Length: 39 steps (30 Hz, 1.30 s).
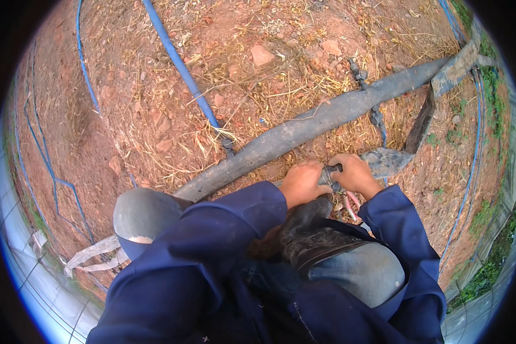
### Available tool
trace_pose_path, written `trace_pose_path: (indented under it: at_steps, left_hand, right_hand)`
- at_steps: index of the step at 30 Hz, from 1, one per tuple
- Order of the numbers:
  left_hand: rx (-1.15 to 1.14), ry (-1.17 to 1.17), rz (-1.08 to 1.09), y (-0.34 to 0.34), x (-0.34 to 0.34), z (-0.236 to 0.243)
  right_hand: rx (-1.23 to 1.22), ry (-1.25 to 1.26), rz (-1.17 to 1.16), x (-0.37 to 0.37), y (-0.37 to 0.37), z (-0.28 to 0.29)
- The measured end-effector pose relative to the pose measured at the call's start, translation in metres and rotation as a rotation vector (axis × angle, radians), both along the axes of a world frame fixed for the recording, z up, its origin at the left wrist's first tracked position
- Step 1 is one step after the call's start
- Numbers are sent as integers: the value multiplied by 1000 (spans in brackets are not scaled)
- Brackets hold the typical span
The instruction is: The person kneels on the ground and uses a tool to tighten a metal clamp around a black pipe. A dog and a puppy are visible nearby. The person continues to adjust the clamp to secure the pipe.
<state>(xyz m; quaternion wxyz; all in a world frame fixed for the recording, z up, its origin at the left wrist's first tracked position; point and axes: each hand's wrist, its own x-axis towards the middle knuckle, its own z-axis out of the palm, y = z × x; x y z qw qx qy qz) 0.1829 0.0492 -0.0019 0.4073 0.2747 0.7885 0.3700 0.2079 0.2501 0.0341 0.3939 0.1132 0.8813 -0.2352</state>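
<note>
Both hands meet just above my bent knee, closed around a small black pipe fitting (332, 174). My left hand (304, 181) grips its left side, with the thumb pressed toward the right. My right hand (356, 174) has its fingers curled over the other side. Parts of the fitting are covered by the fingers. Beneath them, pliers with pink handles (351, 204) lie close to my boot. A flattened grey hose end (385, 162) stretches out past my right hand.
A thick grey hose (304, 129) runs diagonally across the reddish soil, with black connectors (358, 74) along it. One blue tube (180, 66) joins it from above. Thinner blue tubes (475, 149) lie at both sides. Plastic sheeting (28, 275) edges the ground at left.
</note>
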Motion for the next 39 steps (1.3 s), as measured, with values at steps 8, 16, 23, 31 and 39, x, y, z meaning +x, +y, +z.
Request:
trace_pose_path:
  at_steps: [8,16,23,31,39]
  left_hand:
    - [40,-40,-25,4,-3,-5]
    - [30,-18,-18,5,0,-5]
    - [8,21,-20,11,0,-1]
    - [9,-115,3,9,-8,4]
    - [-72,67,48,5,14,15]
  right_hand:
    - [-3,-28,-51,-4,-1,-3]
    - [-154,-55,-51,-6,17,3]
    - [-80,104,163,4,11,10]
    - [-173,193,265,17,21,10]
    - [-60,187,236,21,16,15]
